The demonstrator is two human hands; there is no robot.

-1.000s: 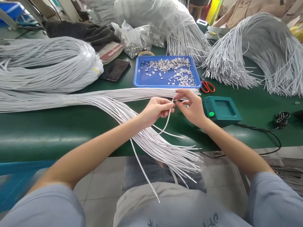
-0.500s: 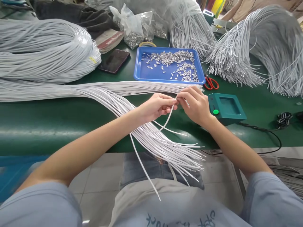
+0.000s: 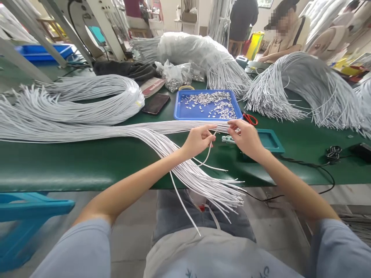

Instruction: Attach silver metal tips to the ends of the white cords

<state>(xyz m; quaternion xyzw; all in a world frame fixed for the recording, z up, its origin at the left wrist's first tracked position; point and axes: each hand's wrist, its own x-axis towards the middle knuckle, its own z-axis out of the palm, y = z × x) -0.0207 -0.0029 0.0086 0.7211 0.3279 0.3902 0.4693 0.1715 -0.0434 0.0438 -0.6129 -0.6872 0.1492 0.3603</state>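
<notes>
My left hand pinches a thin white cable close to its tip, and the cable curves down towards the near bundle. My right hand is a short way to the right, off that cable. Its thumb and index finger are curled, their tips a little apart, and I make out nothing between them. Behind its fingers lie the ends of a straight white cable bundle. Below my wrists a fanned bundle of white cables hangs over the table edge. A green device is partly hidden by my right hand.
A blue tray of small metal pieces stands ahead, with red-handled scissors beside it. A phone lies left of the tray. Large grey cable coils and an arched cable bundle flank it. A co-worker sits across.
My right hand has come away from the cable tip and shifted right, while my left hand keeps its pinch. The camera view has tilted up, showing more of the room.
</notes>
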